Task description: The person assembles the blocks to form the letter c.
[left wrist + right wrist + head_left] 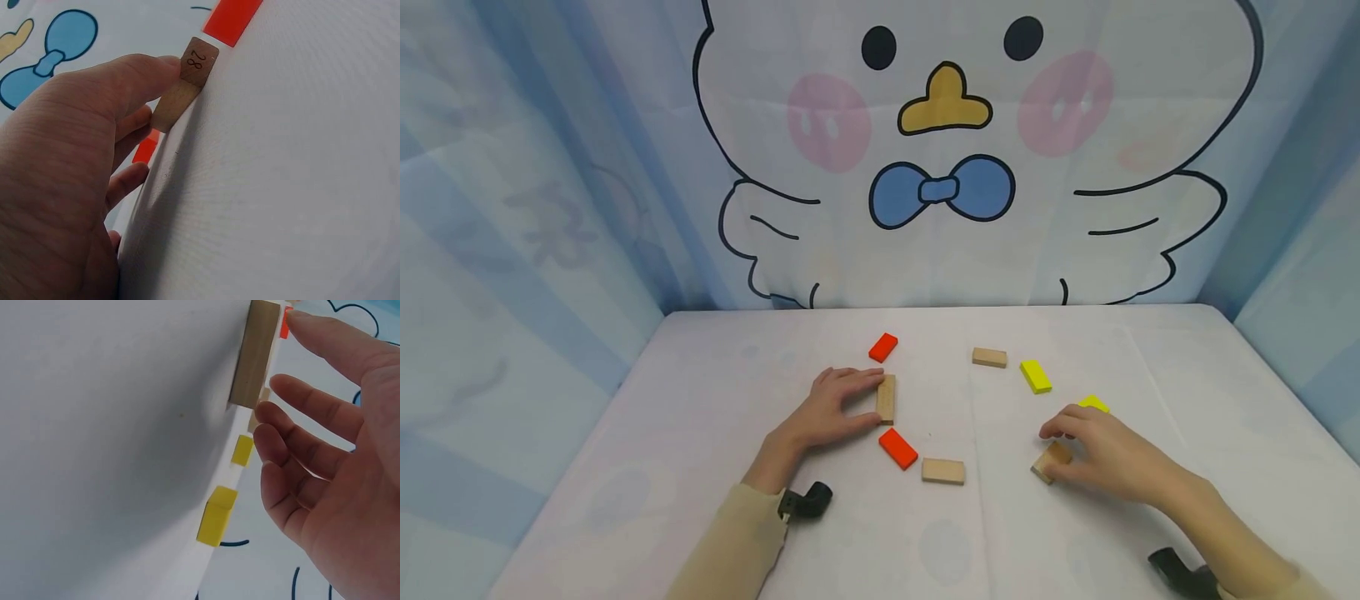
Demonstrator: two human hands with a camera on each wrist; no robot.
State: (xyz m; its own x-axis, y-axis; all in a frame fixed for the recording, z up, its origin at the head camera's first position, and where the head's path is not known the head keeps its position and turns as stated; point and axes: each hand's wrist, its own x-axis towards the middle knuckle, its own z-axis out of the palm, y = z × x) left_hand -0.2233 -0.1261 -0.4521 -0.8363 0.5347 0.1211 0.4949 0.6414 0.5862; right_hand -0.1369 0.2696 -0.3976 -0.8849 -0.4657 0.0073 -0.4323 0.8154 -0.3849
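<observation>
My left hand (837,406) is at a plain wooden block (886,402), thumb by its near end and a fingertip by its far end. In the left wrist view, the thumb touches that wooden block (194,61), which is marked "28". My right hand (1102,450) hovers around another wooden block (1051,461), fingers loosely bent. In the right wrist view, the thumb and fingers stand apart from this wooden block (255,353). The right hand partly hides a yellow block (1093,403) in the head view.
Red blocks (898,448) lie before and behind the left-hand block. Further wooden blocks (943,471) and a second yellow block (1036,377) form a loose ring on the white tabletop (992,533). A printed curtain (940,258) hangs behind.
</observation>
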